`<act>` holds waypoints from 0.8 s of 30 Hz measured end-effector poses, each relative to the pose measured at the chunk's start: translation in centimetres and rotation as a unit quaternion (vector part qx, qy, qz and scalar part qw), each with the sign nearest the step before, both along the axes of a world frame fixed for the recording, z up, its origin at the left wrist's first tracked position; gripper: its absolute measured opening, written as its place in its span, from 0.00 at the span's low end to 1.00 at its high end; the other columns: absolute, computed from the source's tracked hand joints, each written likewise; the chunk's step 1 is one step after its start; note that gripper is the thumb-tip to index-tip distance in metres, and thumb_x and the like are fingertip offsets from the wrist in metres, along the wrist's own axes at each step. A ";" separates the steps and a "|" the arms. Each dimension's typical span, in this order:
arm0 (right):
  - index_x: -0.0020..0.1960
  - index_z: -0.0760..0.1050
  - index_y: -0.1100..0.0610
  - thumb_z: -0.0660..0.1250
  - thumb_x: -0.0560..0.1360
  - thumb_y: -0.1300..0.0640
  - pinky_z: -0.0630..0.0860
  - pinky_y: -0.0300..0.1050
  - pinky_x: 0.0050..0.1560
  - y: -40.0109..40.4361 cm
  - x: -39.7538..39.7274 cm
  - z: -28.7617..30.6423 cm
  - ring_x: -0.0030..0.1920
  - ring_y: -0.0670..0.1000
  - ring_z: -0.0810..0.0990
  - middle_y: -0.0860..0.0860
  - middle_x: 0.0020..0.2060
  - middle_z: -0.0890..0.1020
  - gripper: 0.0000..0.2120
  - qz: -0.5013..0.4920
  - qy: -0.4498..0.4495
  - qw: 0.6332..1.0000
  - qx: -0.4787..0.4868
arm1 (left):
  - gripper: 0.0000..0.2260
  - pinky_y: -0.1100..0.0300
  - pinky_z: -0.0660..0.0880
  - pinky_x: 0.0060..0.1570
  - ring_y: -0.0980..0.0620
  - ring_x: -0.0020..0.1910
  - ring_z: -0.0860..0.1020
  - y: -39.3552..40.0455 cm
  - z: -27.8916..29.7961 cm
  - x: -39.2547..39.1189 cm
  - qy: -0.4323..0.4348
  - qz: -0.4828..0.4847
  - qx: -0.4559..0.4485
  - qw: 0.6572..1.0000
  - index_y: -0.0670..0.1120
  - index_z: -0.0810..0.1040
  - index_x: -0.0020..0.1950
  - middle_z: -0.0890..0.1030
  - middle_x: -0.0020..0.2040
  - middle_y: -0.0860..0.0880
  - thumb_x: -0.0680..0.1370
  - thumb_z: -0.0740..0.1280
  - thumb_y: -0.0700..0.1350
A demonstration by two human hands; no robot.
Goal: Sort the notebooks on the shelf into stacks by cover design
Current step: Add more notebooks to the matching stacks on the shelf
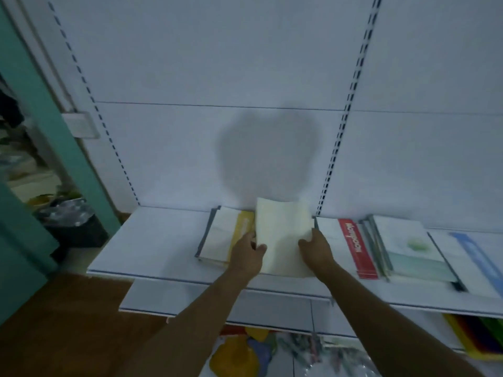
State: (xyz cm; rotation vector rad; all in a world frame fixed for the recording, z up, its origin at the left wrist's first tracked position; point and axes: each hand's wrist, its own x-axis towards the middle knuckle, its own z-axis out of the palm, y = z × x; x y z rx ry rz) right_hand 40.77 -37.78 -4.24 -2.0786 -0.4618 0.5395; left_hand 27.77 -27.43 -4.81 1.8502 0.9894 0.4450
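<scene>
1. The step in hand looks like the lifting or placing of one notebook: a pale cream, plain-faced notebook (283, 238) is held over the white metal shelf (152, 240), its far edge near the shelf's back edge and its near edge close to the front edge.
2. The left hand (249, 254) grips the cream notebook's left edge, thumb curled over the top face; the right hand (317, 247) pinches the right edge the same way. Both forearms reach forward, roughly parallel, from below the front edge.
3. Just left lies a stack with a yellow-banded white cover (231, 235); just right, a stack with a red-banded white cover (351, 246); further toward the right end, a white notebook with a green motif (408, 246) and a blue-striped one (479, 262).
4. The showing face gives no design, so the next move probably calls for turning it over, then setting it squarely on the matching stack.
</scene>
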 end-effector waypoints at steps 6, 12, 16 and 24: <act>0.71 0.60 0.63 0.59 0.79 0.62 0.71 0.53 0.62 0.1 4.4 -1.5 0.63 0.61 0.73 0.61 0.64 0.72 0.21 -0.026 0.009 0.999 -0.026 | 0.15 0.58 0.76 0.50 0.47 0.50 0.80 1.1 -1.0 5.4 0.040 -0.021 0.037 0.998 0.43 0.76 0.62 0.82 0.55 0.44 0.76 0.68 0.41; 0.62 0.72 0.65 0.65 0.76 0.65 0.73 0.40 0.52 1.5 6.0 -4.1 0.56 0.57 0.78 0.59 0.57 0.78 0.15 -0.018 -0.023 0.998 -0.059 | 0.16 0.61 0.72 0.48 0.45 0.52 0.79 2.5 -2.7 7.3 0.102 -0.010 0.087 0.991 0.40 0.76 0.62 0.81 0.56 0.42 0.75 0.69 0.40; 0.63 0.71 0.62 0.63 0.77 0.61 0.74 0.45 0.58 2.5 6.3 -5.5 0.57 0.55 0.77 0.58 0.59 0.75 0.15 -0.015 -0.046 0.993 -0.108 | 0.21 0.56 0.74 0.56 0.45 0.56 0.77 4.0 -3.5 7.7 0.173 -0.041 0.124 0.976 0.41 0.73 0.63 0.76 0.60 0.43 0.73 0.71 0.48; 0.66 0.67 0.53 0.57 0.80 0.57 0.72 0.48 0.61 2.8 4.7 -5.8 0.61 0.53 0.70 0.55 0.63 0.69 0.15 -0.008 -0.173 0.971 -0.168 | 0.34 0.52 0.75 0.56 0.45 0.60 0.76 6.3 -2.9 8.9 0.268 -0.166 0.160 0.936 0.47 0.59 0.73 0.75 0.64 0.46 0.71 0.71 0.51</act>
